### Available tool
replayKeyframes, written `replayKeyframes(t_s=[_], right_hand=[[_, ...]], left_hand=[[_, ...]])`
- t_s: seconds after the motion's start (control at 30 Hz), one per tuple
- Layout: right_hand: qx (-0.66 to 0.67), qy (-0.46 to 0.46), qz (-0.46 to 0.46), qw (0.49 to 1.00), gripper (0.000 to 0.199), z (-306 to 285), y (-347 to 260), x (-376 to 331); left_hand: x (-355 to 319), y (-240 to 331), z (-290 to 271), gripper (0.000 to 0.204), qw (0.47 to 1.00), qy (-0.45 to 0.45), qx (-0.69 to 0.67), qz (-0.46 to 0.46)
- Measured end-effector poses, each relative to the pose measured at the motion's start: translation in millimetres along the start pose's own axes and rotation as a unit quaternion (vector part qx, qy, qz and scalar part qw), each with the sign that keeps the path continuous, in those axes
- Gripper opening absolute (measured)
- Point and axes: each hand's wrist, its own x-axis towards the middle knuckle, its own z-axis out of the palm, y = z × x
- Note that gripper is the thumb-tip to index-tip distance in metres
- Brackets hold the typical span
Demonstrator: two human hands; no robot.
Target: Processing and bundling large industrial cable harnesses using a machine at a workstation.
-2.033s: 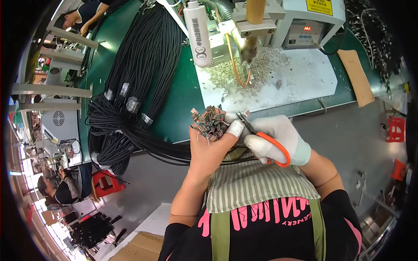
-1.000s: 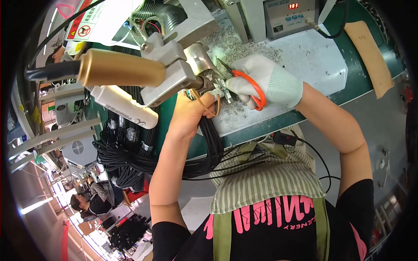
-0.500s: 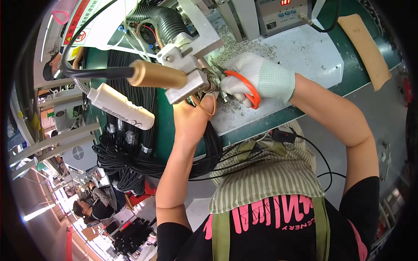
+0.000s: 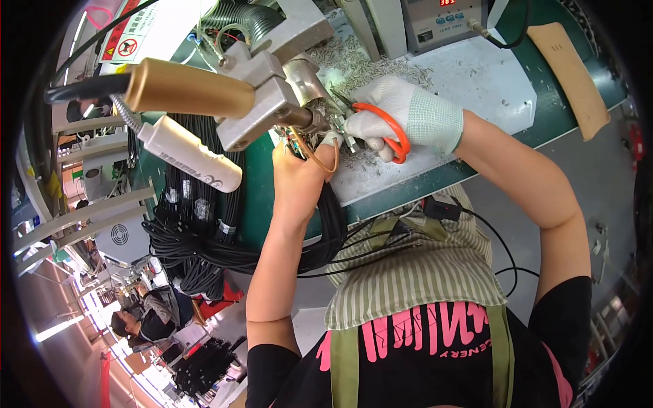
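Note:
My left hand (image 4: 299, 175) is closed at the front of the soldering fixture, with thin coloured wires (image 4: 294, 145) at its fingers. Black cable (image 4: 332, 221) runs down from beneath it. A brown wire loop (image 4: 328, 165) bends beside the thumb. My right hand (image 4: 391, 112), in a white knit glove, is closed around orange-handled scissors (image 4: 382, 117), their dark tip pointing up and left. Its fingertips meet a small metal connector (image 4: 349, 141) close to the left thumb. Above both hands sits a soldering iron with a gold-brown handle (image 4: 194, 88), held in a metal clamp (image 4: 262, 115).
Metal clippings (image 4: 381, 68) litter the white board (image 4: 476, 88). A control box (image 4: 445, 24) with a red display stands behind. Bundled black cables (image 4: 197, 251) fill the left side, near a white cylinder (image 4: 194, 156). A tan strip (image 4: 570, 78) lies right. Another person (image 4: 146, 323) sits at lower left.
The soldering iron and its clamp have shifted left and look larger, exposing more of the metal parts by my fingers. My hands have shifted only slightly, both still closed.

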Motion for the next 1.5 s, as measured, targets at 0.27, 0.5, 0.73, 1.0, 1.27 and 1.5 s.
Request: replayKeyframes(t_s=[0.27, 0.5, 0.73, 1.0, 1.27, 1.5], right_hand=[[-0.27, 0.083, -0.239, 0.929, 0.025, -10.6, 24.3, -51.8], [-0.295, 0.187, -0.225, 0.91, 0.021, 41.1, 0.8, -89.4], [-0.2, 0.149, -0.172, 0.953, 0.017, 54.9, -1.8, -84.6], [-0.026, 0.089, -0.061, 0.994, 0.022, 77.5, 19.9, -106.2], [-0.042, -0.149, 0.103, 0.983, 0.019, 78.3, 5.0, -118.5], [0.046, -0.249, 0.277, 0.927, 0.014, 56.0, 26.7, -101.9]], left_hand=[[-38.3, -11.4, -15.1, 0.003, 0.991, 0.052, -0.125, 0.016], [-86.2, 10.4, 11.4, 0.008, 0.989, -0.084, -0.1, -0.077], [-89.3, 10.5, 9.2, 0.017, 0.994, -0.027, -0.101, 0.043], [-121.1, -13.4, 3.5, 0.046, 0.921, -0.117, 0.084, 0.363], [-145.0, -28.7, 16.9, 0.034, 0.87, -0.159, 0.107, 0.454], [-132.0, -30.5, 11.1, 0.021, 0.843, -0.209, 0.109, 0.484]])
